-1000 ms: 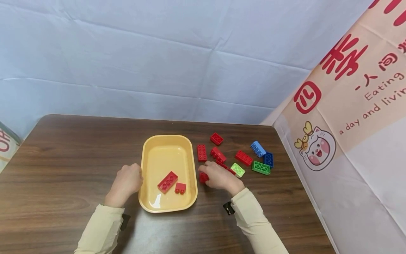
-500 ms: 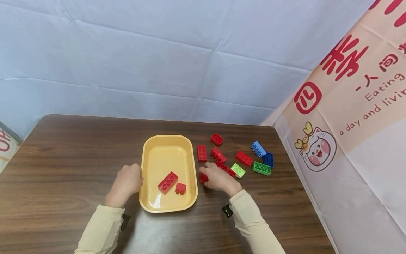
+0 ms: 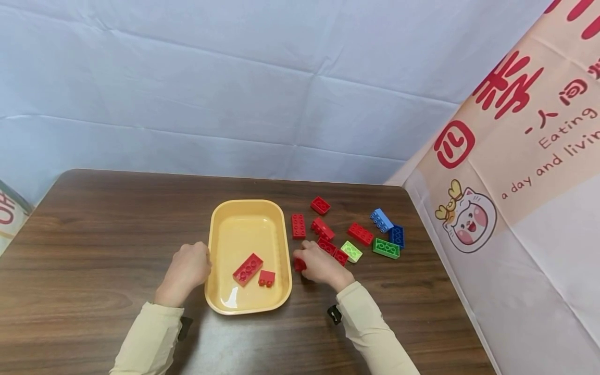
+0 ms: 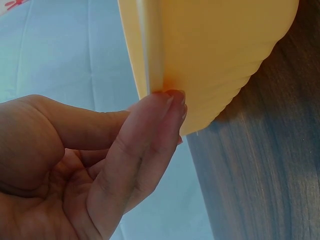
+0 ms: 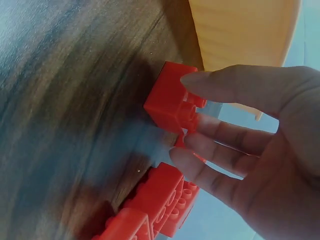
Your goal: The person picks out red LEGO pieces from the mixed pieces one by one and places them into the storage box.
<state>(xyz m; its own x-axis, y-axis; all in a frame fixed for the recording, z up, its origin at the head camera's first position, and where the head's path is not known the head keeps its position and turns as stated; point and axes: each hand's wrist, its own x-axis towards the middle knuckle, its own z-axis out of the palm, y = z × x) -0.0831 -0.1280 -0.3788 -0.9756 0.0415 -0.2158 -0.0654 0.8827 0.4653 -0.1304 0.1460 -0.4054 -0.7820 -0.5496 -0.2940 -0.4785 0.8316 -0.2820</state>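
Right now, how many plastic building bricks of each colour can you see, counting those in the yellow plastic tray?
Red plastic building bricks: 9 (2 in the tray)
Light-green plastic brick: 1
Green plastic brick: 1
Light-blue plastic brick: 1
Dark-blue plastic brick: 1
Total visible: 13

A screened-off tabletop corner: pale cloth (image 3: 187, 94) and a printed banner (image 3: 520, 125) border a wood-grain table (image 3: 117, 234)

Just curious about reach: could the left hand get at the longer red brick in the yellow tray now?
Probably yes: nothing covers the longer red brick, and the yellow tray is open on top. The left hand grips its rim, though, so likely must let go first.
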